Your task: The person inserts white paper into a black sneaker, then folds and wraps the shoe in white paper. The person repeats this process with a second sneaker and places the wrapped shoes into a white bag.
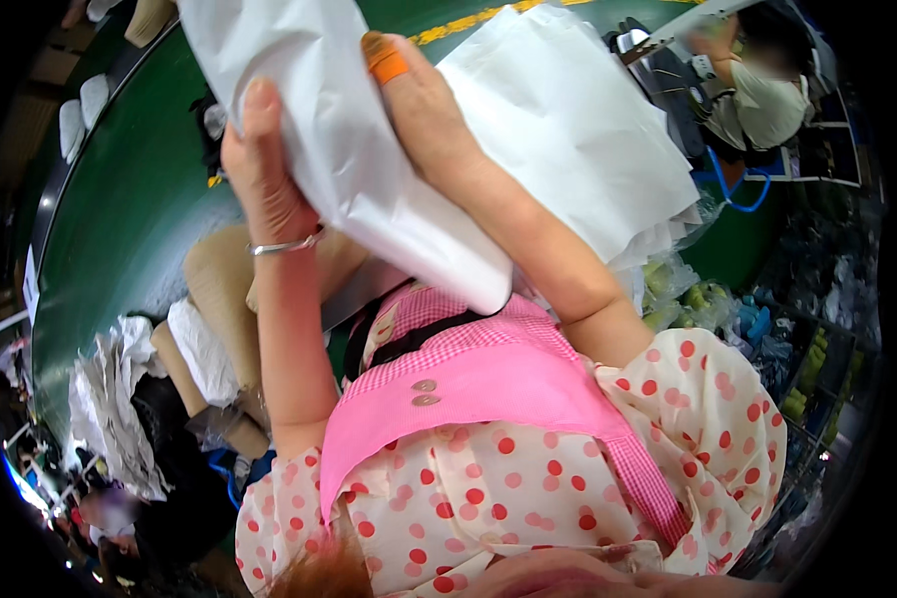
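Observation:
Between my two hands is a long, loosely rolled piece of white paper [354, 169], its rounded lower end near my pink apron. My left hand [269, 169] grips its left side, thumb up, with a silver bangle on the wrist. On the other side my right hand [424, 115] presses against it, an orange wrap around the thumb. Whether anything lies inside the roll cannot be seen. A stack of white paper sheets [568, 130] lies on the green table [120, 229], beyond and right of my right forearm.
Brown paper rolls [224, 289] and a white roll [204, 349] lie by my left elbow, beside crumpled white paper [115, 409]. Two white rolled pieces [83, 115] sit at the far left. Clear plastic bags with green items [683, 289] are at right. Another person [767, 105] sits at far right.

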A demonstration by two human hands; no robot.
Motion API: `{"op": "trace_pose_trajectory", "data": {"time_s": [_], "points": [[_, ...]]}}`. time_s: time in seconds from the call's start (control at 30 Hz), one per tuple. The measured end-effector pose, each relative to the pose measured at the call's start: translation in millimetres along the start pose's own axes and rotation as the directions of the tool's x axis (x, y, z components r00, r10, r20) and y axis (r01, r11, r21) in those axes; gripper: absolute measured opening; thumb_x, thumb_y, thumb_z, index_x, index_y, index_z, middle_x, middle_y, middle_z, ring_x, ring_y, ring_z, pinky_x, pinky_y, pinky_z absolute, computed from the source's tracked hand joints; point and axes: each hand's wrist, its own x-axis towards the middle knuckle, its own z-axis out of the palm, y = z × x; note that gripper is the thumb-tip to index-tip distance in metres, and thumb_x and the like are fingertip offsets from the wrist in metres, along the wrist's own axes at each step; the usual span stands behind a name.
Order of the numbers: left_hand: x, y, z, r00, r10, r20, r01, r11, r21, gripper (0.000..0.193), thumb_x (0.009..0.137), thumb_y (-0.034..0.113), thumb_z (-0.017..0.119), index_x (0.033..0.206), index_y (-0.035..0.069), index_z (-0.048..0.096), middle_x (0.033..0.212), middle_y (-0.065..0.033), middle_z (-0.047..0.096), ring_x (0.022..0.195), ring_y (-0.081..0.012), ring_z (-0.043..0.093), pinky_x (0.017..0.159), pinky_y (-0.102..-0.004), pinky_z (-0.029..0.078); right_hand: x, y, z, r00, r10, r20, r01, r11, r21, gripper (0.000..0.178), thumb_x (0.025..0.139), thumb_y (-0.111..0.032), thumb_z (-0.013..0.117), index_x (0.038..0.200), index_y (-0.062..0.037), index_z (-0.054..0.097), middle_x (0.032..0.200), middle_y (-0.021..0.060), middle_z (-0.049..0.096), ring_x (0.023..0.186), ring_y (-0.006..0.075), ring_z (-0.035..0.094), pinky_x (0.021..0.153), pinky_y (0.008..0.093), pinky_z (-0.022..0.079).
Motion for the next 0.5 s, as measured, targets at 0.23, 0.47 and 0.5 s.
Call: {"op": "trace_pose_trajectory", "data": {"time_s": [0.23, 0.47, 0.5], "points": [[23, 8, -46, 0.987, 0.059, 0.151, -0.127, 0.862, 0.492, 0.042, 0.090, 0.041, 0.047, 0.115, 0.008, 0.052, 0.107, -0.0043, 0.058, 0.090, -0.0130, 0.056, 0.080, -0.0280, 0.047, 9, -13, -21, 0.967, -0.255, -0.019, 0.239, 0.929, -0.282, 0.016, 0.090, -0.017, 0.051, 0.087, -0.0010, 0.053, 0.070, 0.0166, 0.053, 0.061, 0.0297, 0.050, 0.058, 0.0324, 0.043], [10, 4, -23, 0.990, -0.140, -0.027, 0.142, 0.983, 0.118, 0.044, 0.091, 0.041, 0.044, 0.120, 0.008, 0.049, 0.117, -0.0050, 0.055, 0.103, -0.0173, 0.054, 0.090, -0.0328, 0.045, 17, -17, -15, 0.743, -0.668, -0.041, 0.475, 0.571, -0.670, 0.012, 0.084, -0.008, 0.054, 0.094, -0.0020, 0.056, 0.078, 0.0118, 0.057, 0.071, 0.0259, 0.056, 0.066, 0.0300, 0.044], [4, 7, -16, 0.975, -0.177, -0.135, 0.190, 0.978, 0.087, 0.047, 0.091, 0.042, 0.044, 0.122, 0.008, 0.048, 0.118, -0.0054, 0.054, 0.104, -0.0182, 0.053, 0.090, -0.0335, 0.045, 13, -21, -15, 0.834, -0.551, -0.022, 0.433, 0.679, -0.593, 0.011, 0.084, -0.008, 0.054, 0.093, -0.0012, 0.056, 0.078, 0.0123, 0.058, 0.072, 0.0256, 0.056, 0.066, 0.0293, 0.044]]}}
